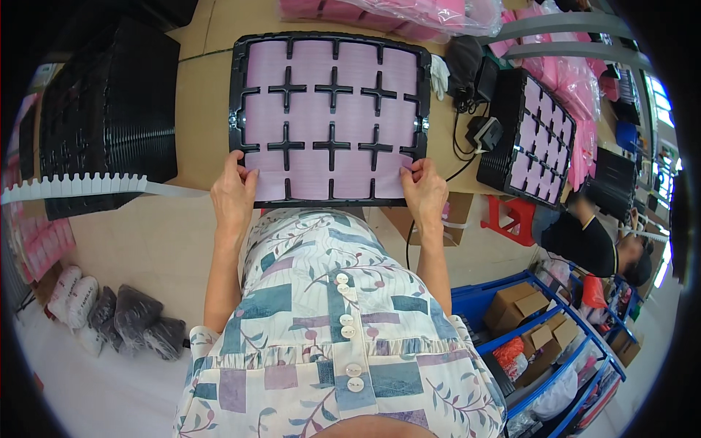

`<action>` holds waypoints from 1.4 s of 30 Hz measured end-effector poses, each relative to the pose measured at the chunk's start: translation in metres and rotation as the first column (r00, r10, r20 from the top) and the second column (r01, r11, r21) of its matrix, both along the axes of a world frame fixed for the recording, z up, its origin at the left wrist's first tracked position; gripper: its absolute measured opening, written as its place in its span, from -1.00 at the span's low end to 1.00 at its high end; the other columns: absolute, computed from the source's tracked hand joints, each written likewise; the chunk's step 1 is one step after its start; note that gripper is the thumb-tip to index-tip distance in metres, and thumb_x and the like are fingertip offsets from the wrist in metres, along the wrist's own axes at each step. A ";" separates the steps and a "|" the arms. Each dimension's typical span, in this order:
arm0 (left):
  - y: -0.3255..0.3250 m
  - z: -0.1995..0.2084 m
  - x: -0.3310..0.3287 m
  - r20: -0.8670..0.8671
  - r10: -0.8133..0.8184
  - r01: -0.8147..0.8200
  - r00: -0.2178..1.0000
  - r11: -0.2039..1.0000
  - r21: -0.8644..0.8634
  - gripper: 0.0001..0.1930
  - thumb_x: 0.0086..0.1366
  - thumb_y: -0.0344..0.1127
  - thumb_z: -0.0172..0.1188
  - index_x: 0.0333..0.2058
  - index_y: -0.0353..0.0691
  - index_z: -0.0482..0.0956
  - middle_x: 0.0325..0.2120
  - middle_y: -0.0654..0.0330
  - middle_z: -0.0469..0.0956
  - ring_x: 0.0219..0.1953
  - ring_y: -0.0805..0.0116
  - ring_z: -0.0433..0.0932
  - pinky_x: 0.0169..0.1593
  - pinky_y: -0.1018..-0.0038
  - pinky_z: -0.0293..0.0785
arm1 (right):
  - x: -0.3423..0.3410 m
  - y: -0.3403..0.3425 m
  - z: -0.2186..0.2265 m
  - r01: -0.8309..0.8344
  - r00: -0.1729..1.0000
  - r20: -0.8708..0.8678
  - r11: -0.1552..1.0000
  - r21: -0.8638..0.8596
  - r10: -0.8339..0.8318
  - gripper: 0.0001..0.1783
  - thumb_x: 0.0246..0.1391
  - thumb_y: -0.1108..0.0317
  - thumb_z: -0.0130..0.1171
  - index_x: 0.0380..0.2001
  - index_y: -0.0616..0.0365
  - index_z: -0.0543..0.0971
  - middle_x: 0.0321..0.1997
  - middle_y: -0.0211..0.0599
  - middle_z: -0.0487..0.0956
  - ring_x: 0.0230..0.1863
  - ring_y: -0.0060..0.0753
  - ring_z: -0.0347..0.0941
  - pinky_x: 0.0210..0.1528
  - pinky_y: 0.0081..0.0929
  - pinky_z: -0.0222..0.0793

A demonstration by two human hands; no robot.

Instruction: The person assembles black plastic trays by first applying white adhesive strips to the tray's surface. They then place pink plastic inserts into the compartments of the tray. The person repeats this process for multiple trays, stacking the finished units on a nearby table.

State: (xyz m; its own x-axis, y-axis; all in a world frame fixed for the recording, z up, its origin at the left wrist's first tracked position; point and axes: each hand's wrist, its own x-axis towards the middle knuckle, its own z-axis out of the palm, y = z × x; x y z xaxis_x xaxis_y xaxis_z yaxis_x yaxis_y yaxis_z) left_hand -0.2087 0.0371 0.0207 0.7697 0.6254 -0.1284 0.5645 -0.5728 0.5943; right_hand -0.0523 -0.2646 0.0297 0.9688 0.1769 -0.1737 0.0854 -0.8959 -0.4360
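Observation:
A black plastic tray point(423, 80) with cross-shaped dividers lies in front of me at the table's near edge. Thin pink sheets point(310, 109) cover its compartments in rows. Across the nearest row runs a pink strip point(310, 175). At the strip's left end my left hand point(235, 193) is closed, thumb and fingers pinching its edge by the tray's corner. My right hand point(425, 193) pinches the strip's right end the same way, and that corner is slightly lifted.
Tall stacks of black trays point(109, 109) stand at the left. On the right, another tray stack point(537, 139) holds pink pieces, beside a black power adapter point(483, 133) with cables. Bagged pink material point(394, 18) lies behind. A red stool point(507, 219), a blue rack point(526, 277) and a co-worker point(584, 241) are right.

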 end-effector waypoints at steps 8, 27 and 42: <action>-0.001 0.003 0.002 0.003 0.032 -0.032 0.999 0.999 -0.015 -0.60 0.12 -0.45 0.29 -0.04 -0.30 0.47 -0.51 0.03 0.57 -0.44 0.04 0.59 -0.31 0.20 0.49 | -0.003 0.003 -0.003 0.027 0.999 0.039 0.998 0.050 -0.029 -0.77 0.03 0.27 0.29 -0.35 0.17 0.51 -0.59 -0.20 0.59 -0.53 -0.05 0.55 -0.40 -0.20 0.41; 0.001 0.000 -0.001 0.017 0.012 -0.012 1.000 0.999 -0.052 -0.62 0.15 -0.45 0.30 -0.03 -0.31 0.48 -0.53 0.12 0.55 -0.52 0.32 0.54 -0.38 0.40 0.47 | -0.007 -0.002 -0.016 0.070 0.991 0.108 0.989 0.129 -0.084 -0.77 0.05 0.25 0.30 -0.40 0.15 0.51 -0.61 -0.20 0.57 -0.55 -0.04 0.54 -0.45 -0.19 0.40; 0.001 0.001 0.000 -0.004 0.051 -0.052 0.999 0.995 -0.089 -0.63 0.12 -0.40 0.33 -0.08 -0.27 0.51 -0.53 0.10 0.56 -0.50 0.22 0.56 -0.35 0.31 0.48 | -0.008 0.002 -0.014 -0.013 0.973 0.232 0.998 0.057 -0.001 -0.82 -0.03 0.32 0.26 -0.35 0.12 0.53 -0.67 -0.30 0.54 -0.63 -0.13 0.52 -0.52 -0.22 0.40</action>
